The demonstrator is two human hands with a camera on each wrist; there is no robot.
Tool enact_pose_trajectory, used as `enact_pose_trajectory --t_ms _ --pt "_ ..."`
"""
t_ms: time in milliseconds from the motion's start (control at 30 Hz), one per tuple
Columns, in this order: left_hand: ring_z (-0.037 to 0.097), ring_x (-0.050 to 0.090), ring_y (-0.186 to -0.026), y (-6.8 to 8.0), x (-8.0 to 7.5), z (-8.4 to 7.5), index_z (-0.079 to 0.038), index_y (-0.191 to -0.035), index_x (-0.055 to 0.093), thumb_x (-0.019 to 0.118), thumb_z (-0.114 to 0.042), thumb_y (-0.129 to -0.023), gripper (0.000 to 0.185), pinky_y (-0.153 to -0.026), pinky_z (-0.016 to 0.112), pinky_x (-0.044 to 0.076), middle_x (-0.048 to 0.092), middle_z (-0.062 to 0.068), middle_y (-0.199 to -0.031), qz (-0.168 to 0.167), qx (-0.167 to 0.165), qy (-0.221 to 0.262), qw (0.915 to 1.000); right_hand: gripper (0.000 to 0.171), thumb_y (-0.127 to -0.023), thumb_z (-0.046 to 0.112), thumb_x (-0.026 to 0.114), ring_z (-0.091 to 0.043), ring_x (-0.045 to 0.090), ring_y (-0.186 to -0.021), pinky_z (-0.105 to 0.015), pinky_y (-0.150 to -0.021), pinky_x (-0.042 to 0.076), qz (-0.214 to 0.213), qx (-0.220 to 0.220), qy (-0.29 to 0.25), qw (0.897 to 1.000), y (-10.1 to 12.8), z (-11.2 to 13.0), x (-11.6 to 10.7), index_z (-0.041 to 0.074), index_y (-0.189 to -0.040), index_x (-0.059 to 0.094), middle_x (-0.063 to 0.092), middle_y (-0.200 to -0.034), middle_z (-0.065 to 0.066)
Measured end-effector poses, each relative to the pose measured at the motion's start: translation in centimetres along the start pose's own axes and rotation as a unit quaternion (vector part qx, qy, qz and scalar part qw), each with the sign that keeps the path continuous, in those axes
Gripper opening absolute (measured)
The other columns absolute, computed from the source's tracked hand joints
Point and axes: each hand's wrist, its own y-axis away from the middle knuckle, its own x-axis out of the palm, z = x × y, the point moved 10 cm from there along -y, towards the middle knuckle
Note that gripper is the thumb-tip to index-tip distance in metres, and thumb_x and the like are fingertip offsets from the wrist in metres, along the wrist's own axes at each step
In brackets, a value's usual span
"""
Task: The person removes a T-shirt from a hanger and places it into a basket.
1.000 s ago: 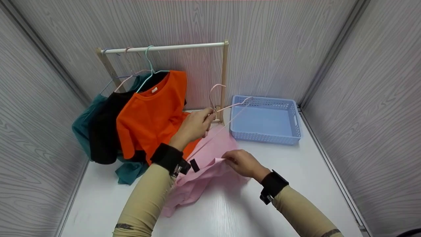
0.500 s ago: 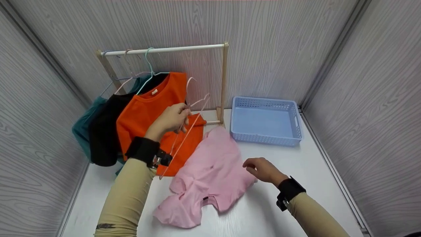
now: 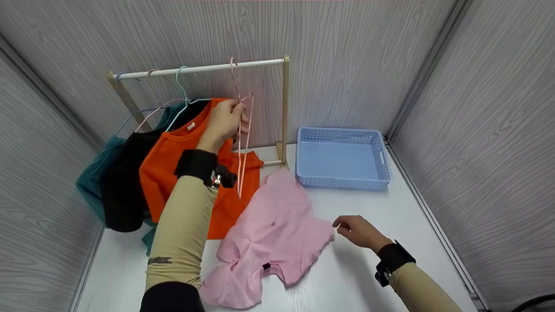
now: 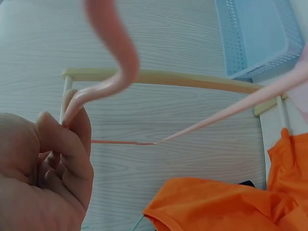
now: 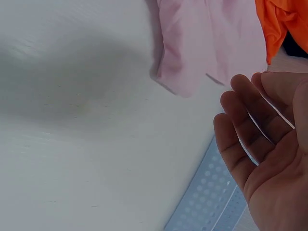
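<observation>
My left hand [image 3: 225,119] grips a bare pink hanger [image 3: 241,143] by its neck, with the hook [image 4: 113,38] at the white rail [image 3: 195,69] of the wooden rack. In the left wrist view my fingers [image 4: 65,144] curl round the wire. A pink shirt [image 3: 269,234] lies crumpled on the white table [image 3: 368,286]. My right hand [image 3: 357,232] hovers open just right of the shirt, touching nothing; the right wrist view shows its relaxed palm [image 5: 274,159] above the table. An orange shirt [image 3: 182,173], a black shirt [image 3: 121,186] and a teal garment [image 3: 89,182] hang on the rack.
A light blue plastic basket [image 3: 381,167] with nothing in it stands at the back right, beside the rack's right post [image 3: 285,112]. Grey wood-grain walls close in the table at the back and on both sides.
My left hand pulled the pink hanger out of the pink shirt and raised it leftwards up to the rail. My right hand let go of the shirt, which dropped flat onto the table.
</observation>
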Motion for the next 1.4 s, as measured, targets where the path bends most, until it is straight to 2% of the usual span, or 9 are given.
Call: enact_pose_trajectory --t_ms 267,433,600,733,900,1033,1200,1267,1400 --pt "0.005 0.058 -0.054 -2.2 0.1 -0.4 -0.007 -0.131 0.051 0.033 -0.021 -0.107 0.034 -0.049 0.018 0.047 0.062 0.005 -0.093 0.000 -0.022 0.053 0.9984 0.018 -0.096 0.009 0.055 -0.010 0.058 -0.076 -0.031 -0.069 0.048 -0.001 0.014 -0.001 1.000 0.3 -1.3 0.3 0.008 -0.108 0.068 0.068 -0.088 -0.003" --pt "0.004 0.057 -0.057 -3.3 1.1 0.8 -0.007 -0.140 0.046 0.034 -0.023 -0.107 0.039 -0.051 0.017 0.045 0.066 0.008 -0.106 0.003 -0.036 0.042 0.9984 0.018 -0.096 0.009 0.054 -0.009 0.056 -0.074 -0.030 -0.068 0.047 0.004 0.026 -0.013 1.000 0.4 -1.8 0.6 0.009 -0.108 0.068 0.068 -0.088 -0.003" --pt "0.004 0.059 -0.057 -4.3 2.4 2.5 -0.008 -0.140 0.049 0.036 -0.023 -0.107 0.039 -0.052 0.018 0.046 0.068 0.009 -0.108 0.011 -0.055 0.033 0.9979 0.018 -0.096 0.007 0.054 -0.009 0.053 -0.072 -0.029 -0.065 0.045 0.012 0.019 -0.030 0.999 0.0 -1.6 1.0 0.006 -0.108 0.067 0.067 -0.086 -0.006" --pt "0.005 0.061 -0.057 -4.5 3.2 2.7 -0.008 -0.136 0.053 0.038 -0.023 -0.106 0.037 -0.052 0.018 0.049 0.071 0.011 -0.106 0.011 -0.044 0.012 0.9989 0.019 -0.095 0.005 0.054 -0.007 0.052 -0.070 -0.027 -0.065 0.044 0.014 0.010 -0.032 0.999 -0.7 -1.6 1.4 0.003 -0.108 0.067 0.067 -0.083 -0.006" --pt "0.014 0.061 -0.059 -4.3 4.1 2.7 -0.007 -0.119 0.062 0.038 -0.023 -0.106 0.032 -0.054 0.023 0.053 0.070 0.012 -0.100 0.025 -0.016 -0.024 0.9993 0.018 -0.094 0.005 0.055 -0.008 0.053 -0.071 -0.028 -0.066 0.045 0.018 0.011 -0.032 0.999 -1.4 -1.9 1.9 0.001 -0.108 0.067 0.066 -0.083 -0.005" --pt "0.020 0.062 -0.064 -2.8 3.3 4.4 -0.008 -0.114 0.063 0.038 -0.024 -0.105 0.031 -0.057 0.027 0.052 0.066 0.011 -0.093 0.021 -0.011 -0.087 0.9959 0.018 -0.094 0.005 0.055 -0.011 0.057 -0.074 -0.029 -0.067 0.047 0.029 -0.001 -0.024 0.999 -2.2 -1.1 2.8 0.000 -0.107 0.067 0.068 -0.085 -0.006" --pt "0.021 0.060 -0.071 -0.2 2.3 8.5 -0.008 -0.111 0.063 0.043 -0.022 -0.103 0.026 -0.064 0.030 0.046 0.064 0.008 -0.087 0.017 -0.013 -0.194 0.9808 0.022 -0.090 0.002 0.059 -0.027 0.065 -0.087 -0.042 -0.076 0.052 0.020 -0.005 0.010 1.000 -4.2 0.4 4.0 0.000 -0.110 0.065 0.068 -0.096 -0.014" --pt "0.022 0.059 -0.071 1.2 2.4 10.6 -0.006 -0.112 0.064 0.043 -0.020 -0.103 0.026 -0.065 0.030 0.046 0.066 0.010 -0.086 0.025 -0.018 -0.212 0.9767 0.030 -0.088 0.002 0.063 -0.033 0.063 -0.097 -0.047 -0.082 0.052 0.010 -0.001 0.034 0.999 -5.2 1.3 4.9 0.003 -0.117 0.062 0.065 -0.107 -0.017" --pt "0.019 0.061 -0.066 4.1 3.2 14.6 -0.005 -0.120 0.061 0.042 -0.021 -0.104 0.030 -0.065 0.031 0.049 0.071 0.009 -0.087 0.036 -0.043 -0.209 0.9763 0.059 -0.082 0.002 0.070 -0.038 0.053 -0.122 -0.052 -0.087 0.052 0.021 0.012 0.082 0.996 -7.1 3.6 8.0 0.013 -0.136 0.050 0.049 -0.137 -0.020"
